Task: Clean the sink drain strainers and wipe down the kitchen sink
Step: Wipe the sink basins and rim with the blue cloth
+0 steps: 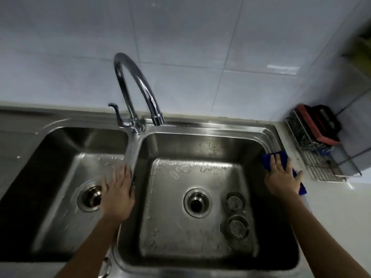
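A steel double sink (200,128) fills the view, its basins wet. My right hand (281,175) presses flat on a blue cloth (268,159) lying over the right rim of the right basin. My left hand (118,195), fingers straight and a little blurred, rests over the divider between the two basins and holds nothing. Two round drain strainers (234,201) (237,226) lie on the right basin's floor, right of its open drain hole (196,204). The left basin's drain (91,197) shows just left of my left hand.
A chrome gooseneck faucet (138,85) with a side lever (117,115) rises from the back of the divider, its spout over the right basin. A wire rack (317,161) with scrubbers and a red-edged sponge stands on the counter at right. Tiled wall lies behind.
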Tool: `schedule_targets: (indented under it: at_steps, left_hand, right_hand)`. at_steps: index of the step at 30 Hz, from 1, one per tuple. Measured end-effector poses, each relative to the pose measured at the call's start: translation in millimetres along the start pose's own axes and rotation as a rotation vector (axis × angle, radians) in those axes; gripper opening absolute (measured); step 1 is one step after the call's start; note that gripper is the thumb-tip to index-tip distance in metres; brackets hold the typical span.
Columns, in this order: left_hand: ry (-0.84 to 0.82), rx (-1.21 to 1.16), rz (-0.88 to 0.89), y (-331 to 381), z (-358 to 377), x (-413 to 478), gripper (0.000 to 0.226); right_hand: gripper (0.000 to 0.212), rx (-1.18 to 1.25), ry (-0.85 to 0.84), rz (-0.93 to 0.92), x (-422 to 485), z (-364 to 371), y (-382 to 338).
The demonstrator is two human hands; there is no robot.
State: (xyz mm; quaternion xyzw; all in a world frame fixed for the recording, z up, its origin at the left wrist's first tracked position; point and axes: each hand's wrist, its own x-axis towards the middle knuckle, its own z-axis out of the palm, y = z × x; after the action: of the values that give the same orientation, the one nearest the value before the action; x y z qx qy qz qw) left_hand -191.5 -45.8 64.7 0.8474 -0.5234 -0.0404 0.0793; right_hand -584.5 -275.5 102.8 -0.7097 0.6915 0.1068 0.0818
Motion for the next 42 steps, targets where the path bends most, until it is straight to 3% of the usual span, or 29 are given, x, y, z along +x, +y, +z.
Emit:
schedule_targets:
  at_steps: [4, 8, 14, 22, 27, 34, 37, 42]
  left_hand:
    - [0.089, -0.039, 0.026, -5, 11, 4, 0.058]
    - [0.107, -0.092, 0.066, -8, 17, 6, 0.057]
    - [0.088, -0.107, 0.069, -8, 16, 6, 0.058]
    - [0.065, -0.202, 0.058, -12, 17, 4, 0.062]
    - [0.035, -0.221, 0.029, -11, 15, 3, 0.061]
    - [0.071, -0.212, 0.014, -8, 15, 2, 0.061]
    - [0.074, -0.202, 0.020, -8, 14, 3, 0.060]
    - [0.054, -0.186, 0.018, -9, 14, 3, 0.060]
  right_hand:
    - [0.059, 0.096, -0.032, 0.044, 72, -26, -47]
    - [0.059, 0.182, 0.025, 0.025, 78, -16, -103]
    - [0.061, 0.051, 0.143, -0.399, 43, 8, -197]
    - [0.048, -0.093, 0.071, -0.768, 17, -3, -318]
    - [0.059, -0.054, 0.138, -0.691, 43, -2, -243]
    - [0.062, -0.061, 0.112, -0.200, 81, -18, -70]
    - [0.061, -0.086, 0.079, -0.164, 79, -19, -85]
    - [0.061, -0.027, 0.150, -0.480, 45, -1, -196]
